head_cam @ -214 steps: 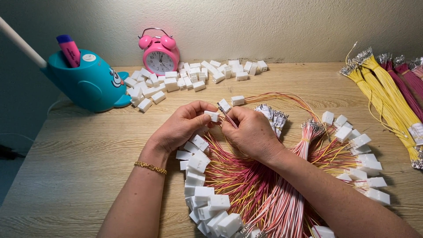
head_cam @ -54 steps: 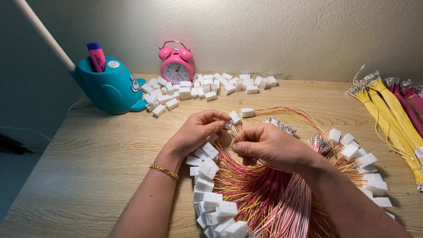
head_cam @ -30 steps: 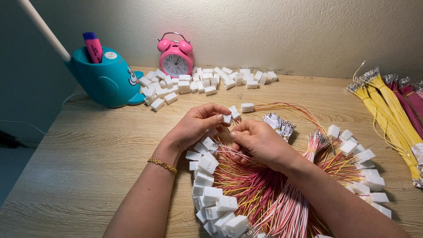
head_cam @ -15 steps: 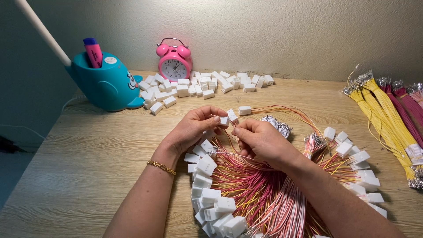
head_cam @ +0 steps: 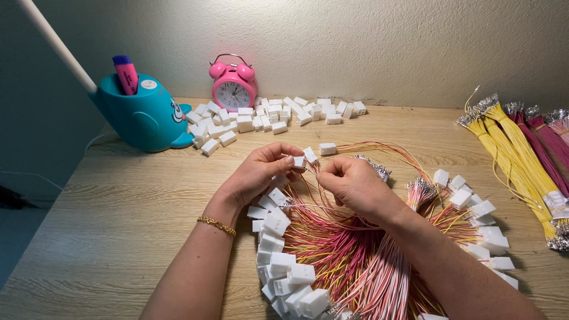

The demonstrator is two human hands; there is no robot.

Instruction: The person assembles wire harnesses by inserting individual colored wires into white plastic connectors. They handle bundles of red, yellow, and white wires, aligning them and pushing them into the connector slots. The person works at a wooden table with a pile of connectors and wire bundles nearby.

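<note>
Far left of the hands: teal whale-shaped holder [head_cam: 142,115] with a pink marker [head_cam: 125,73] upright in it, white lamp arm [head_cam: 56,42] slanting above. Just right of that, beyond the left hand, pink twin-bell alarm clock [head_cam: 235,89] against the wall, loose heap of white connector housings [head_cam: 267,115] spread on the wooden table [head_cam: 106,213] in front of it.

Left hand [head_cam: 258,175]: gold bracelet [head_cam: 217,224] on the wrist, fingers curled in, thumb and forefinger pinched on a single white connector housing [head_cam: 299,161].

Right hand [head_cam: 351,181]: just beside the left, nearly touching, fingers closed tight on thin wire [head_cam: 312,172] running toward that housing. Can't tell if the wire end is seated in it.

Under and near both hands: fan of pink and yellow wired harnesses [head_cam: 349,255], white housings along both outer edges.

Far right of the right hand, well apart: yellow wire bundles [head_cam: 515,154], then magenta wire bundles [head_cam: 542,145], crimped metal ends toward the wall.
</note>
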